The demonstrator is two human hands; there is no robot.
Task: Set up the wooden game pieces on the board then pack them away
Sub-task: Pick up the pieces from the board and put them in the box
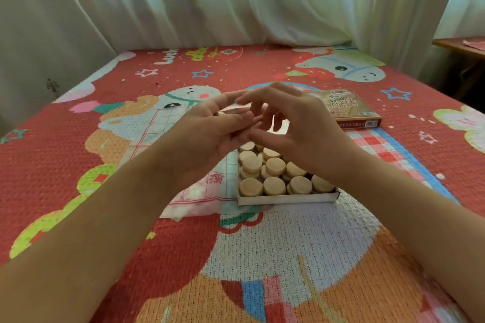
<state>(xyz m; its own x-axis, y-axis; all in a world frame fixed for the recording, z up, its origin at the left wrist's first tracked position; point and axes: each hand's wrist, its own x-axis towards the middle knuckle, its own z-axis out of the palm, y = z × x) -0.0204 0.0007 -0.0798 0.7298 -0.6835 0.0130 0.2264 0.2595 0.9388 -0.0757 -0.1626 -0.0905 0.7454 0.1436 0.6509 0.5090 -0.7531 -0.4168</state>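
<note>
Above the paper board (157, 128), the left hand (210, 134) curls round one wooden piece (220, 113), perhaps more. The right hand (296, 123) reaches in with bent fingers; I cannot tell if it grasps anything. No piece stands on the visible board. Roughly fifteen wooden pieces (274, 165) fill the one box tray (286, 199) at near right, so setup seems hardly begun. One lid (349, 107) lies far right.

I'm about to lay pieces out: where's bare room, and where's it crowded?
Free: the board left of the tray, and the mat in front of the tray. Crowded: the tray, heaped with pieces; the left hand and right hand meet above the board's far part.
</note>
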